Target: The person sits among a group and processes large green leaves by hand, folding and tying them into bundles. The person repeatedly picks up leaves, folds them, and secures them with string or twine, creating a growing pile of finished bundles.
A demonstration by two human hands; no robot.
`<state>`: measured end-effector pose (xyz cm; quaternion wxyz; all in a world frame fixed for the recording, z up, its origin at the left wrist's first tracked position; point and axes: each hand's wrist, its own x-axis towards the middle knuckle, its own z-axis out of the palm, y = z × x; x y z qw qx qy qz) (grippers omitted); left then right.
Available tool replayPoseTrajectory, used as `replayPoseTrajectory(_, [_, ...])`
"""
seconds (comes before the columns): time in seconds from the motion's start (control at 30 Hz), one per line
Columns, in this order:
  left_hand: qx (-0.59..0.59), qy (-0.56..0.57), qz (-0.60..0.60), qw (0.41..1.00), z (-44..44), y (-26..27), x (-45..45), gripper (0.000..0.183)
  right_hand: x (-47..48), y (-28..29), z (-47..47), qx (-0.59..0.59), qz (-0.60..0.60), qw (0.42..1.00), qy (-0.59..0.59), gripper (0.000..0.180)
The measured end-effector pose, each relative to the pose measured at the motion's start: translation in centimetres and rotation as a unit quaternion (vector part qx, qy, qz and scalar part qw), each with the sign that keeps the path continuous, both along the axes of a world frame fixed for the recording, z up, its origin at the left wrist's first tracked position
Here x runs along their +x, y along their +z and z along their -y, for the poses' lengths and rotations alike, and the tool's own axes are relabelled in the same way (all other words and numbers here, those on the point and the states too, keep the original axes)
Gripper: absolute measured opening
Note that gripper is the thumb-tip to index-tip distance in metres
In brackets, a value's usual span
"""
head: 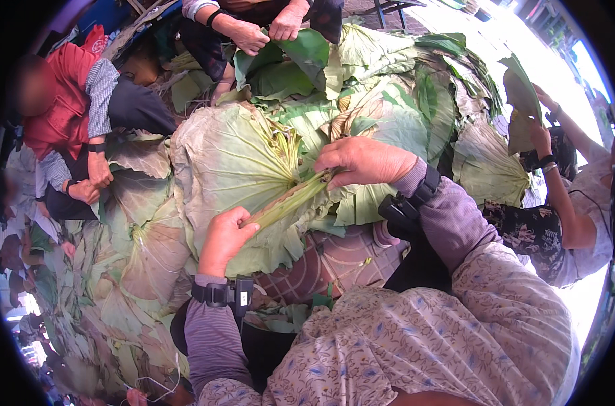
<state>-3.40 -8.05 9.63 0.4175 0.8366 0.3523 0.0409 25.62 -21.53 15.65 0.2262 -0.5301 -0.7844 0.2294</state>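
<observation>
Between my two hands stretches a narrow, folded lotus leaf, green-yellow with pale ribs and a brownish edge. My left hand pinches its lower left end between thumb and fingers. At the upper right end, my right hand grips the gathered, darker tip. Directly beneath lies a large, pale lotus leaf, spread out with ribs fanning from the stem side. Yellowish leaf ribs or stalks bunch up just beyond the folded leaf. My fingers hide part of both ends.
Heaped lotus leaves extend left, with more leaves at the back. A co-worker's hands hold a green leaf opposite. Other people sit left and right. Patterned paving shows before me; a white cord lies lower left.
</observation>
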Motion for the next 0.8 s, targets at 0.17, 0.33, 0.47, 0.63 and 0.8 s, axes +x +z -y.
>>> replayPoseTrajectory(0.17, [0.101, -0.045, -0.046, 0.993, 0.3, 1.0, 0.3, 0.017, -0.2, 0.4, 0.3, -0.044, 0.025, 0.997, -0.053, 0.032])
replayPoseTrajectory(0.33, [0.152, -0.138, -0.151, 0.967, 0.5, 0.0, 0.0, 0.022, -0.8, -0.3, 0.3, -0.158, 0.032, 0.985, -0.060, 0.032])
replayPoseTrajectory(0.47, [0.099, -0.149, -0.266, 0.947, 0.9, 1.1, 0.5, 0.024, -1.5, -2.1, 0.1, -0.231, 0.108, 0.966, 0.044, 0.033])
replayPoseTrajectory(0.63, [0.166, -0.030, -0.243, 0.955, 0.1, 0.7, -0.7, 0.020, -3.4, -2.1, -0.7, -0.241, 0.132, 0.957, 0.097, 0.033])
replayPoseTrajectory(0.8, [0.042, 0.221, 0.134, 0.965, -1.5, 2.6, -2.5, 0.015, -5.6, -1.8, -2.1, -0.124, 0.041, 0.988, 0.087, 0.035])
